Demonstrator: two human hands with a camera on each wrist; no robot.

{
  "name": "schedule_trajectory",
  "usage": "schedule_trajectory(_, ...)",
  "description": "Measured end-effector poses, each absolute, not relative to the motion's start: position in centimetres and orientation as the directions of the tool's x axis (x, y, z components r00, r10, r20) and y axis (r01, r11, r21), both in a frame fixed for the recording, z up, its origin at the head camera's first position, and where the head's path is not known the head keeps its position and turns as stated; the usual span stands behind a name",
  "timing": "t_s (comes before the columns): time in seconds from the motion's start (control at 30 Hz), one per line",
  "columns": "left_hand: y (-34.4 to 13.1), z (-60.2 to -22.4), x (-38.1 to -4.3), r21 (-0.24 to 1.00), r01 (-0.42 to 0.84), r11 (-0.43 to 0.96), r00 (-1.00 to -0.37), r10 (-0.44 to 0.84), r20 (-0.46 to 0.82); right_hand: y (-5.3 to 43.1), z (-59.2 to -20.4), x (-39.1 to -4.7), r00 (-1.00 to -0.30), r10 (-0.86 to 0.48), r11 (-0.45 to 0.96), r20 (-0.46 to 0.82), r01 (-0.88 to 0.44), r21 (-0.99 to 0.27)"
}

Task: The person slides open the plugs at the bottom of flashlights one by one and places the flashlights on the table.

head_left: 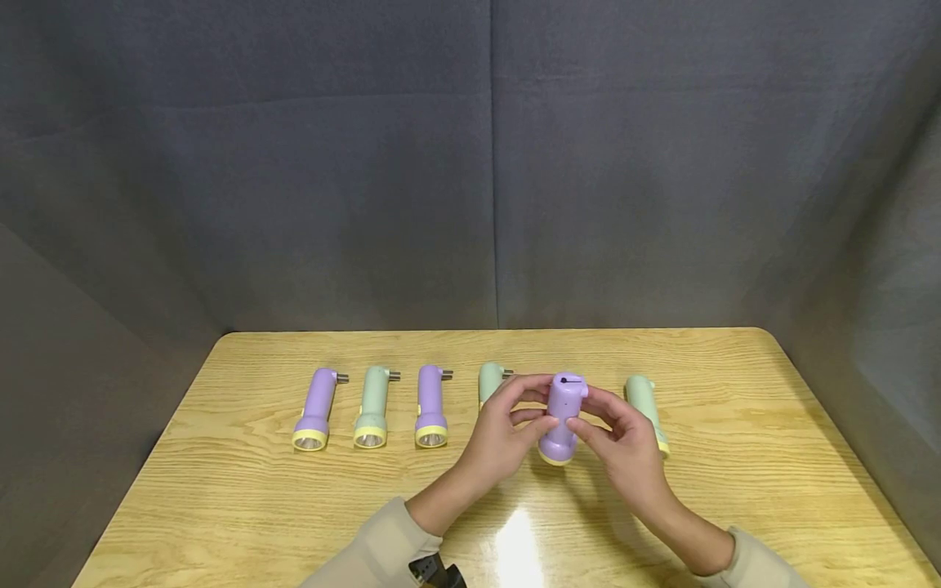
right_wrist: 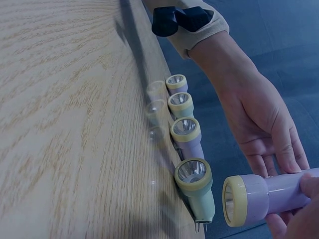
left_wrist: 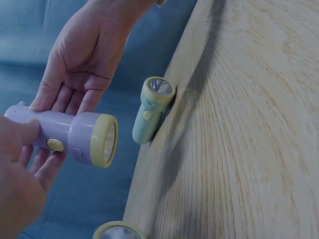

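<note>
A purple flashlight (head_left: 563,412) with a yellow rim is held above the wooden table by both hands. On its left side the left hand (head_left: 501,429) pinches the barrel between thumb and fingers. The right hand (head_left: 626,437) grips the other side, its thumb near the left thumb. The tail end, with a small dark slot, faces up in the head view, and the lens points down toward the table. A yellow switch (left_wrist: 55,145) shows on the barrel in the left wrist view. Behind the left hand, a green flashlight (head_left: 491,377) is partly hidden.
Left of the hands, a purple flashlight (head_left: 319,400), a green flashlight (head_left: 374,400) and another purple flashlight (head_left: 430,400) lie in a row, metal prongs sticking out. Another green flashlight (head_left: 643,398) lies beyond the right hand. Grey cloth (head_left: 485,163) surrounds the table (head_left: 294,523).
</note>
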State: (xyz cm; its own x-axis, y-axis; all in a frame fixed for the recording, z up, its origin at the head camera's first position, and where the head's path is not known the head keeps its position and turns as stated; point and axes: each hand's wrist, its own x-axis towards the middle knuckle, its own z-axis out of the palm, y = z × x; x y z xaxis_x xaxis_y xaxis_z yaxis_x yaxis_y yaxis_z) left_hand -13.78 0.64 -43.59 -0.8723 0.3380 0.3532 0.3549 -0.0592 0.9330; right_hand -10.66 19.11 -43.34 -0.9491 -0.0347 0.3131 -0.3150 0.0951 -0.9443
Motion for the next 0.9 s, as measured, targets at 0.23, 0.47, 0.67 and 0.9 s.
schedule_trajectory(0.23, 0.2, -43.7, -13.9, 0.939, 0.341, -0.041, -0.865, 0.378, 0.331, 19.1, -43.4, -10.7, -0.953, -0.024, 0.106, 0.302, -0.303, -0.947)
schedule_trajectory(0.47, -0.2, -42.9, -13.8, 0.958, 0.286, -0.026, -0.882, 0.385, 0.273, 19.1, -43.7, -10.7, -0.954, -0.015, 0.100, 0.300, -0.300, -0.949)
schedule_trajectory(0.67, -0.1, -41.9, -13.9, 0.972, 0.234, -0.013, -0.912, 0.343, 0.224, 19.0, -43.7, -10.6, -0.945, -0.027, 0.052, 0.325, -0.326, -0.944)
schedule_trajectory(0.9, 0.1, -40.8, -13.5, 0.987, 0.160, -0.013, -0.939, 0.307, 0.157, 18.7, -43.8, -10.5, -0.928, -0.051, -0.037, 0.370, -0.368, -0.929)
